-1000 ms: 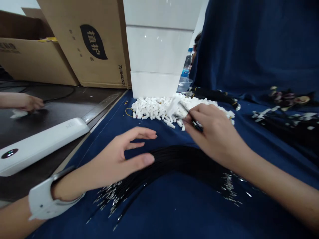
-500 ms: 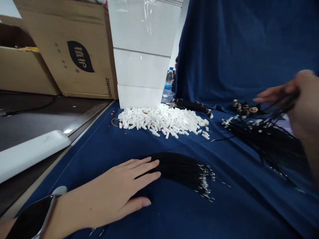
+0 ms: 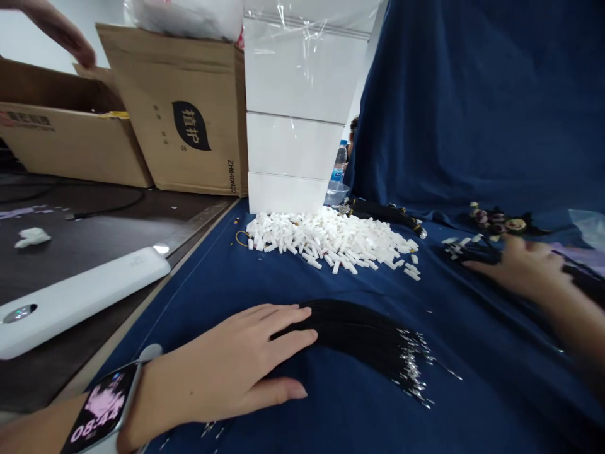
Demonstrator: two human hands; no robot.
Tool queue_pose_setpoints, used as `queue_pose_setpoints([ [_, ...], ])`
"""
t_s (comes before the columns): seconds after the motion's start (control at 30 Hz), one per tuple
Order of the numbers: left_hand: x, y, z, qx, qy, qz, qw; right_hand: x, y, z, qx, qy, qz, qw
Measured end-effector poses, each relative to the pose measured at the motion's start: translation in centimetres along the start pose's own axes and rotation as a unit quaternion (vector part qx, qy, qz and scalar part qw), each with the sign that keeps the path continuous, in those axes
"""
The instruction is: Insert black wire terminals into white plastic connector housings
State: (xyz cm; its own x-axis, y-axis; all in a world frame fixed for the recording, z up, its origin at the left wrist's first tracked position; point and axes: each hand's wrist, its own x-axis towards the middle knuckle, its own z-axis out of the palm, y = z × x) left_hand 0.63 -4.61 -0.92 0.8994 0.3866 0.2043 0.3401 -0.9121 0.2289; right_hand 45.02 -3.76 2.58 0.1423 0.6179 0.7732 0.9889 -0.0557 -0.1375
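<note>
My left hand (image 3: 255, 362) lies flat, fingers a little apart, on one end of a bundle of black cords (image 3: 354, 325). Small silvery metal ends (image 3: 413, 366) fan out at the bundle's right end. The hand covers the other end, though a few metal tips show below my wrist. To the right, my right hand (image 3: 532, 271) is spread low over a second heap of black cords (image 3: 586, 277), its thumb stretched to the left. It is slightly blurred, and part of that heap is hidden beneath it. White tag-like pieces (image 3: 460, 246) lie just left of its thumb.
A pile of small white pieces (image 3: 331, 239) sits before stacked white boxes (image 3: 293, 145). Behind are cardboard boxes (image 3: 174, 120), a bottle (image 3: 339, 161) and dried flowers (image 3: 496, 222). A long white device (image 3: 85, 296) lies left; another person's hand (image 3: 70, 34) reaches over a box.
My right hand has come down from holding raised black cords to rest low over the heap. My left hand stays on its bundle. The view has swung left, and another person's hand appears.
</note>
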Motion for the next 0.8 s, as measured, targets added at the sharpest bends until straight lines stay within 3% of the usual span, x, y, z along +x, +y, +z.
queue_pose_setpoints([
  [0.1,-0.1,0.0,-0.7,-0.026,0.025,-0.025,0.999,-1.4,-2.3,2.3,0.034,-0.072,-0.04,0.996],
  [0.23,0.8,-1.6,-1.4,-0.025,0.102,-0.096,0.99,-3.2,-9.9,4.2,0.151,-0.157,-0.143,0.965],
  [0.37,4.2,-4.9,-1.4,0.007,0.116,-0.123,0.986,-5.9,-18.9,3.0,0.3,-0.26,-0.253,0.882],
  [0.47,7.7,-7.1,-0.7,0.022,0.083,-0.088,0.992,-8.2,-23.1,2.0,0.352,-0.313,-0.31,0.826],
  [0.63,11.6,-8.3,0.7,0.049,0.013,-0.018,0.999,-10.1,-24.6,2.5,0.357,-0.313,-0.319,0.82],
  [0.8,11.9,-8.0,0.8,0.072,0.017,-0.002,0.997,-10.5,-24.4,2.9,0.36,-0.249,-0.343,0.831],
])
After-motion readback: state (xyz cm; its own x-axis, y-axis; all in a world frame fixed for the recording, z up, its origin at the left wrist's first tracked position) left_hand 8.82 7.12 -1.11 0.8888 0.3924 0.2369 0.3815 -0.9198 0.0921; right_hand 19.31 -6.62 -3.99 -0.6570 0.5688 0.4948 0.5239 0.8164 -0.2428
